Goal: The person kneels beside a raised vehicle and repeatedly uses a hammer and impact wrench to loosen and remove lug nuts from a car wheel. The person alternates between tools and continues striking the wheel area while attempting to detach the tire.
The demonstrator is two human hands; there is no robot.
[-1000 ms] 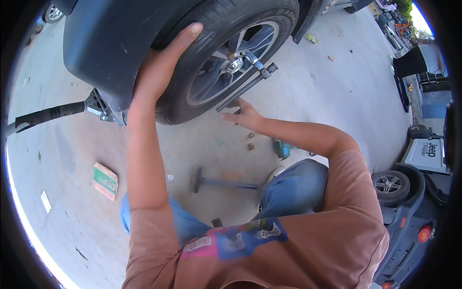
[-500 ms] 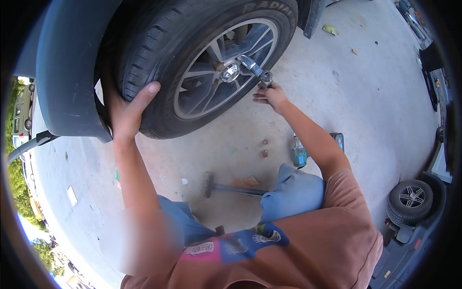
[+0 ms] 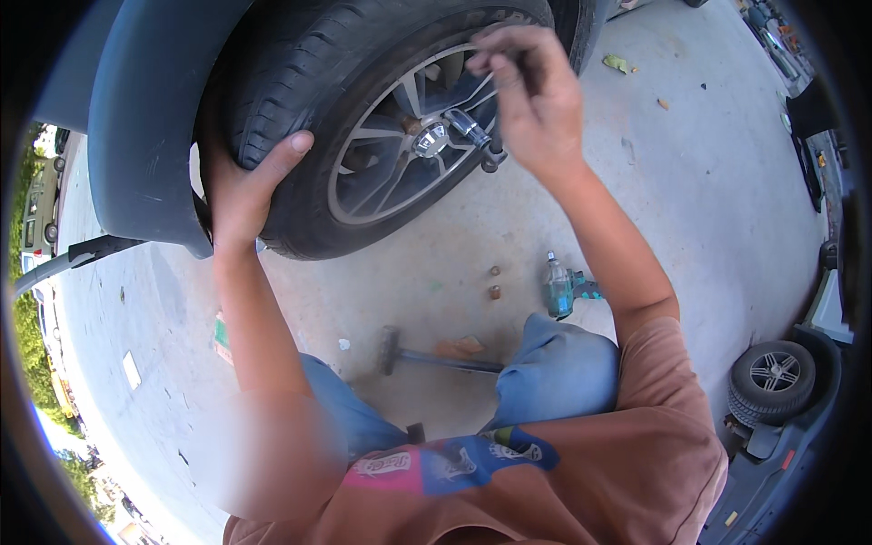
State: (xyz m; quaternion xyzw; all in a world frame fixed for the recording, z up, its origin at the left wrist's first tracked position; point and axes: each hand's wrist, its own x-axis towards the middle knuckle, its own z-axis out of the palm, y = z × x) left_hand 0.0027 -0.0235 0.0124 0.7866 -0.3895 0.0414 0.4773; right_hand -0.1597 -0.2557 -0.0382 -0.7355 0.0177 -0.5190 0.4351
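Note:
A mounted car wheel [image 3: 318, 195] with a silver alloy rim fills the upper middle. My left hand [image 3: 245, 195] braces its lower-left side, thumb stretched over the tread and fingers hidden behind the tyre. A chrome socket [image 3: 470, 130] points out from the rim beside the hub cap [image 3: 431, 140], joined to a ratchet wrench [image 3: 493, 162]. The ratchet's handle runs up behind my right hand [image 3: 545, 104], which is raised in front of the rim's right side. Its fingers are curled and smeared by motion; whether they grip the handle is hidden.
On the concrete by my knees lie two small nuts [image 3: 495, 292], a teal power tool [image 3: 559, 289] and a long-handled hammer [image 3: 445, 361]. The car's dark body panel [image 3: 150, 136] overhangs at left. Another wheel [image 3: 774, 374] rests at far right.
My right hand has swung up from below the ratchet to the rim's upper right. The ratchet's head has turned and sits slightly lower. My left hand stays on the tyre.

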